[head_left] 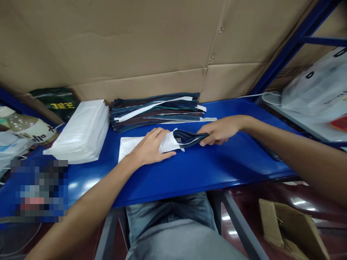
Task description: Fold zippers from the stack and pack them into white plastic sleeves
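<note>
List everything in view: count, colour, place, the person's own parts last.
Table: one, blue, centre
Pouch: apparently one, white, table centre
Strip bundle: one, dark, partly inside the pouch
Strip pile: one, mostly dark, table rear
Pouch stack: one, white, table left
Bottle: one, clear, pale label, far left
Packet: one, dark green, behind the pouch stack
Cardboard: count unclear, tan, behind table
Frame: one, blue, upper right
Plastic bag: one, white, far right
Box: one, brown, lower right
Pixelated patch: one, contents unreadable, left
Trousers: one pair, blue-grey, below table
Left hand: one, on the pouch
Right hand: one, gripping the strip bundle
</note>
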Demonstrator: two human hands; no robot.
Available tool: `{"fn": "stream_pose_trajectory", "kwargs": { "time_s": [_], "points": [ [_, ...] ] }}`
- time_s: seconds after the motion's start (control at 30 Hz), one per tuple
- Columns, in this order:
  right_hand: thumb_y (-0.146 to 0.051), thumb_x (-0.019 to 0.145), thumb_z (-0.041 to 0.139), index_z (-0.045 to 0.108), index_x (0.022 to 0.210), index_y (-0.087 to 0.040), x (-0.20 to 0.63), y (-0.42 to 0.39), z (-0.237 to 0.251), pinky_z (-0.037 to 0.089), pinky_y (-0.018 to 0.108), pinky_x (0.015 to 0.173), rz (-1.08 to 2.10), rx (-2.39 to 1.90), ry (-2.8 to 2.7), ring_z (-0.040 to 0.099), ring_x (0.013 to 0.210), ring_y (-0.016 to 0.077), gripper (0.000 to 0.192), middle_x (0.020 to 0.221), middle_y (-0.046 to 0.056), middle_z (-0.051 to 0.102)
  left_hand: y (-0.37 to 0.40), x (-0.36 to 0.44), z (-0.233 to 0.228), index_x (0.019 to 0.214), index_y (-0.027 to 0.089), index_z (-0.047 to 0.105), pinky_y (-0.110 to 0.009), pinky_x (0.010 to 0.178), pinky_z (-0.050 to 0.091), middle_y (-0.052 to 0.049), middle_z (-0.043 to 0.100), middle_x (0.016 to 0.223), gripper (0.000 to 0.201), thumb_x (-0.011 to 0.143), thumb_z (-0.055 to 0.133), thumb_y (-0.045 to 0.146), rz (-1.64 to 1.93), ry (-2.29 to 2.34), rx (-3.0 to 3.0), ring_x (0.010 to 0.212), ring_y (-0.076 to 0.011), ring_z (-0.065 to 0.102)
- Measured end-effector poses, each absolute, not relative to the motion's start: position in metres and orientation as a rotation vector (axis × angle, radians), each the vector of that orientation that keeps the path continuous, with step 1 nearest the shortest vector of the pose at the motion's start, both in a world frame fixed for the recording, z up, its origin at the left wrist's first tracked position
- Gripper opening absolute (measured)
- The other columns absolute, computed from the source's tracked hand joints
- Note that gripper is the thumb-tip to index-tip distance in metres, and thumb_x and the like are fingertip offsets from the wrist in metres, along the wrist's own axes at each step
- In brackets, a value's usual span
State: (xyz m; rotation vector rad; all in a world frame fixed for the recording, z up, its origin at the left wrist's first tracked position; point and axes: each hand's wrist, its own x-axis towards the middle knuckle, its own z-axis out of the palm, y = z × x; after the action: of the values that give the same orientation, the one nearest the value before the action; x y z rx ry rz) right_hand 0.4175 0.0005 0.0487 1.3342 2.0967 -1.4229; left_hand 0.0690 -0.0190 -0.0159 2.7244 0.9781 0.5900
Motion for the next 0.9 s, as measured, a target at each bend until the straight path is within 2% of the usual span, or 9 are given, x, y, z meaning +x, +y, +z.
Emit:
{"fn": "stream_pose_trajectory", "kwargs": {
  "time_s": [0.1,0.2,0.43,0.57,0.63,0.67,0.77,0.83,0.9],
  "points": [
    [-0.067,0.092,0.081,0.068,0.097,-0.020,0.419,0.004,0.050,0.043,0.026,0.053,-1.427,1.310,2.067,0.058,0.066,0.0148,0.049,0.086,0.003,0.063,-0.017,0.069,-0.018,0.152,0.019,0.062,-0.054,0.119,0.054,-0.018,0.068,0.142,0.067,0.097,0.080,0.053,0.678,0.979,2.707,0.135,-0.0384,0.066],
    [-0.067,0.095,0.078,0.067,0.101,-0.020,0.418,0.005,0.053,0.044,0.026,0.055,-1.404,1.280,2.058,0.059,0.067,0.0145,0.048,0.087,0.002,0.063,-0.015,0.070,-0.020,0.149,0.020,0.064,-0.053,0.117,0.055,-0.017,0.069,0.139,0.064,0.096,0.082,0.051,0.711,0.916,2.716,0.133,-0.0369,0.067],
    [-0.043,0.104,0.068,0.071,0.102,-0.019,0.349,0.015,0.055,0.043,0.027,0.057,-1.147,1.084,2.294,0.058,0.062,0.0152,0.024,0.074,0.001,0.064,-0.012,0.070,-0.022,0.150,0.019,0.062,-0.050,0.117,0.056,-0.015,0.070,0.138,0.062,0.097,0.082,0.046,0.696,0.840,2.770,0.133,-0.0338,0.067],
    [-0.035,0.100,0.069,0.076,0.095,-0.018,0.329,0.015,0.049,0.042,0.029,0.059,-0.971,1.109,2.517,0.062,0.062,0.0173,0.019,0.071,0.002,0.069,-0.015,0.070,-0.011,0.150,0.017,0.064,-0.053,0.113,0.056,-0.017,0.071,0.137,0.061,0.100,0.078,0.050,0.516,1.021,2.849,0.132,-0.0376,0.067],
    [-0.035,0.096,0.077,0.078,0.105,-0.018,0.339,0.011,0.045,0.044,0.030,0.063,-0.921,1.185,2.637,0.066,0.067,0.0187,0.019,0.076,0.002,0.073,-0.020,0.070,0.000,0.149,0.016,0.065,-0.058,0.109,0.056,-0.019,0.072,0.136,0.065,0.101,0.075,0.059,0.346,1.238,2.887,0.130,-0.0425,0.067],
    [-0.034,0.093,0.081,0.078,0.116,-0.019,0.347,0.007,0.042,0.046,0.030,0.065,-0.918,1.235,2.702,0.068,0.070,0.0192,0.028,0.082,0.002,0.076,-0.022,0.070,0.006,0.147,0.016,0.066,-0.061,0.107,0.055,-0.021,0.072,0.136,0.067,0.101,0.073,0.064,0.252,1.342,2.898,0.130,-0.0449,0.067],
    [-0.036,0.089,0.088,0.070,0.144,-0.024,0.377,-0.007,0.031,0.054,0.032,0.071,-1.054,1.418,2.843,0.073,0.073,0.0191,0.059,0.108,0.005,0.082,-0.026,0.069,0.018,0.141,0.013,0.068,-0.061,0.104,0.056,-0.024,0.070,0.140,0.068,0.103,0.068,0.070,0.066,1.523,2.897,0.133,-0.0479,0.065],
    [-0.042,0.092,0.087,0.070,0.144,-0.027,0.393,-0.015,0.022,0.058,0.034,0.074,-1.247,1.521,2.909,0.076,0.075,0.0194,0.057,0.116,0.006,0.082,-0.027,0.068,0.020,0.138,0.011,0.068,-0.058,0.104,0.057,-0.024,0.069,0.141,0.069,0.105,0.065,0.071,0.031,1.537,2.898,0.135,-0.0472,0.064],
    [-0.049,0.092,0.087,0.076,0.130,-0.024,0.400,-0.020,0.010,0.062,0.036,0.077,-1.404,1.615,2.982,0.077,0.080,0.0214,0.046,0.108,0.007,0.083,-0.026,0.068,0.018,0.137,0.009,0.067,-0.055,0.105,0.057,-0.024,0.070,0.141,0.068,0.106,0.063,0.070,0.025,1.515,2.902,0.135,-0.0454,0.064]
  ]
}}
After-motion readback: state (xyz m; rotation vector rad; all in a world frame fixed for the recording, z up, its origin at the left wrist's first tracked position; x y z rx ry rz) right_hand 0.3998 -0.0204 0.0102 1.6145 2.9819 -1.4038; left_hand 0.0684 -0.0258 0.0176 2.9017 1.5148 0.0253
